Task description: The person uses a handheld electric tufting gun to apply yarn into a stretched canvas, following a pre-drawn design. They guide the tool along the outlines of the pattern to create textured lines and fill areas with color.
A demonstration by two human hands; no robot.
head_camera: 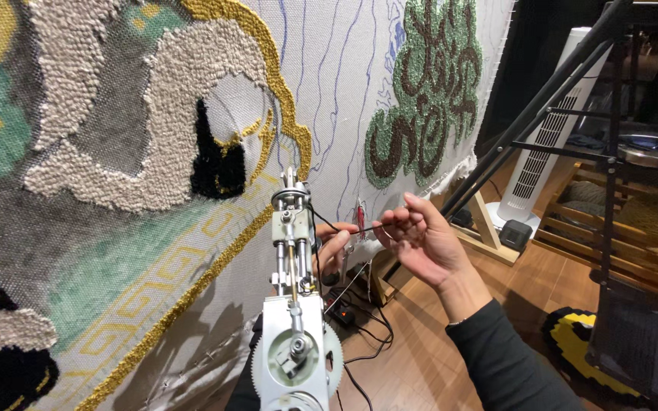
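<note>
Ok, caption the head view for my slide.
Both hands thread dark yarn at a tufting gun beside a half-tufted rug.

The stretched cloth (329,68) is white with thin blue drawn lines. Its tufted parts show cream loops, grey ground, a gold border, green fields and black patches; on the right sits a green shape with dark brown curls (428,84). The tufting gun (295,304) is silver metal. The thread (344,228) is black. The sleeve (504,365) is black. The fan (554,129) is white. The floor (451,335) is reddish-brown wood. The small rug (573,342) is yellow and black.
</note>
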